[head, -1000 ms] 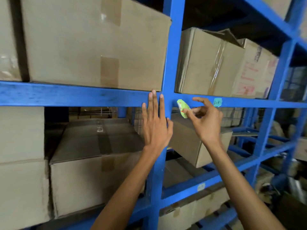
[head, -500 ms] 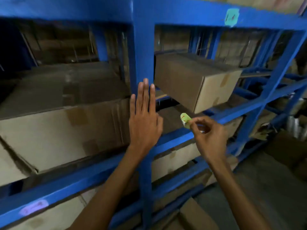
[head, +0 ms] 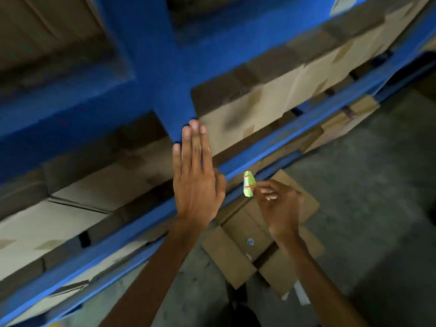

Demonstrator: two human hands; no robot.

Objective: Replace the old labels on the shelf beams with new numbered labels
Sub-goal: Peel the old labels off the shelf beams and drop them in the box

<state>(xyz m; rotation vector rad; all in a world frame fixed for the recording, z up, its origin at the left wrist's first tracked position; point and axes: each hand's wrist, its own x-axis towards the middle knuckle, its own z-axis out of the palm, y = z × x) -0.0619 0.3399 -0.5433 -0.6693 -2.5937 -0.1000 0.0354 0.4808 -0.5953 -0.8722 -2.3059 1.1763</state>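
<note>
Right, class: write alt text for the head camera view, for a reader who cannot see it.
A person's right hand pinches a small green label while the left hand lies flat against a blue shelf upright. Cardboard boxes fill the blurred shelves, and an open box sits on the floor below.

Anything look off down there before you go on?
An opened cardboard box lies on the floor below the blue rack, flaps splayed, scraps on it. The green label pinched in the right hand is curled, not flat.

Nothing can be read: the green label [head: 249,184] pinched in the right hand [head: 278,208] shows only red marks, too blurred to tell as figures
</note>
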